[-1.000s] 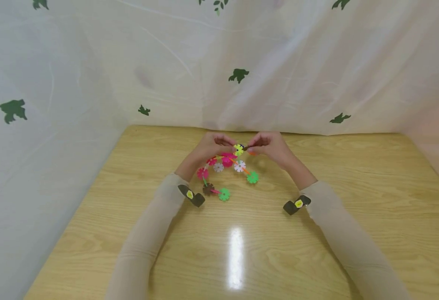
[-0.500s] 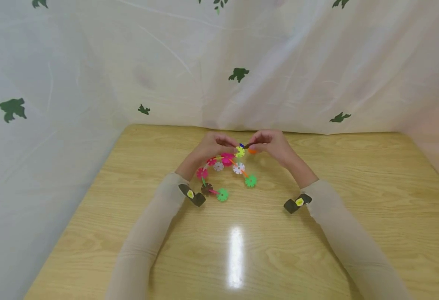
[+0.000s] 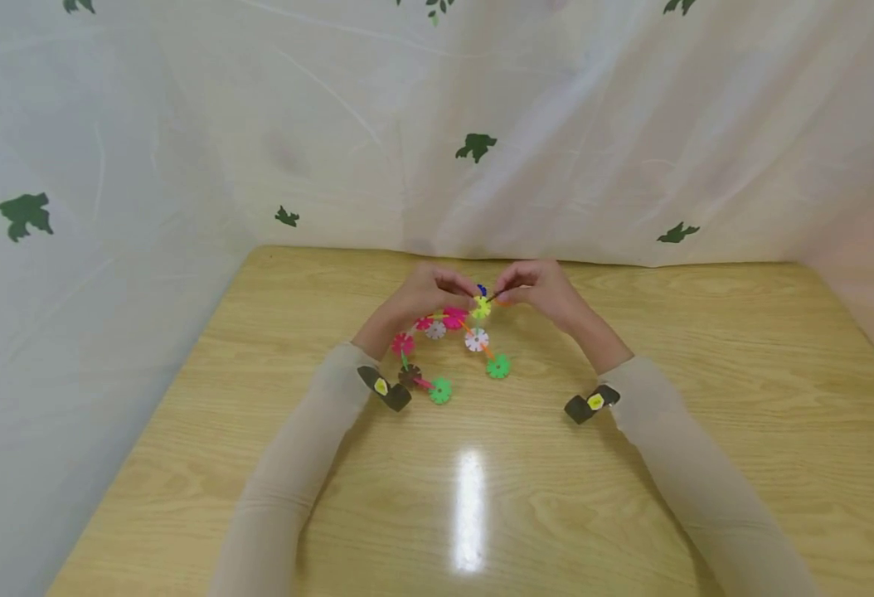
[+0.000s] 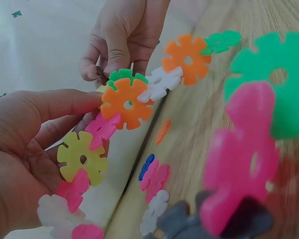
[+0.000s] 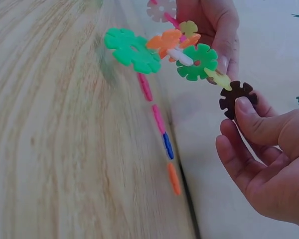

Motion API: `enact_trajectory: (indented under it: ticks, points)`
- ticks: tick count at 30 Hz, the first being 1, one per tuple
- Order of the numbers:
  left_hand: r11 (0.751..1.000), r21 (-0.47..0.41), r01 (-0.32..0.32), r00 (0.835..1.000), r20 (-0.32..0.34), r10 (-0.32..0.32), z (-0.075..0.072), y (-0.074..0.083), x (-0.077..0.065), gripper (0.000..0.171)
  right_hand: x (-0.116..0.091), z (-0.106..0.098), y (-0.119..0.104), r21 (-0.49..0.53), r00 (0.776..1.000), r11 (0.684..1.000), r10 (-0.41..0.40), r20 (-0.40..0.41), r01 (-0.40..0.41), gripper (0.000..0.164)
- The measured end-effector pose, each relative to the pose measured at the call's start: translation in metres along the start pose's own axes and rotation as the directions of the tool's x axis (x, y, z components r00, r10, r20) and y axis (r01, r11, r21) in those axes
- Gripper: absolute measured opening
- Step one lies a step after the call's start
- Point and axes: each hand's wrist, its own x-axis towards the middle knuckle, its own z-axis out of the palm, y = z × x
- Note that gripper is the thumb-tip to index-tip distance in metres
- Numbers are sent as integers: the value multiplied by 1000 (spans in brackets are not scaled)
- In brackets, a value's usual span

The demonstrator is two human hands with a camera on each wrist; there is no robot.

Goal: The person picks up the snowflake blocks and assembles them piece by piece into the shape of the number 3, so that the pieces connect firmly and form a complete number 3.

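1. Head view. The chain of notched discs (image 3: 424,322) hangs over the desk (image 3: 519,481). From the left grip (image 3: 433,294) its long limb curves left and back toward the wearer; a shorter limb ends at a green disc (image 3: 498,366). The brown disc (image 3: 493,296) lies between the hands, at the fingertips of the right grip (image 3: 534,286), which is the nearer. It appears as a thin dark edge beside the yellow disc (image 3: 481,308). Governing relation, in judgement: the line-up of the brown disc's edge with the yellow disc's.

2. Left wrist view. The left grip pinches the chain beside an orange disc (image 4: 127,103). Both limbs and their order of discs are plain here, which the head view renders small. The brown and yellow discs are largely hidden. An orange piece (image 4: 163,131) and a blue piece (image 4: 146,167) are seen near the desk's edge.

3. Right wrist view. The right grip pinches the brown disc between thumb and finger, its broad face toward this camera; the head view does not show that face. The yellow disc is turned nearly edge-on, meeting the brown disc's upper left rim. Whether their notches are engaged or merely touching cannot be told.
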Motion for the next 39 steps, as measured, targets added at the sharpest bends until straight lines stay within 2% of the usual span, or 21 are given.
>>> enact_trajectory:
  ticks: [12,23,29,35,39]
  points:
    - [1000,-10,-1,1000,-11,1,3,1,-1,18,0,6,1,-76,994,993,-97,-42,94,7]
    - [1000,-2,-7,1000,-31,7,3,4,-5,16,-2,12,-2,-40,991,993,-114,-66,112,3]
    - [1000,14,-13,999,-38,14,3,3,-6,16,-3,14,0,-20,988,991,-131,-80,129,8]
    - [1000,26,3,999,-39,-1,2,6,-6,14,-4,18,2,-5,985,990,-144,-98,144,16]
    - [999,25,22,999,-37,-21,3,6,-6,13,-4,18,4,-10,982,987,-158,-107,158,14]
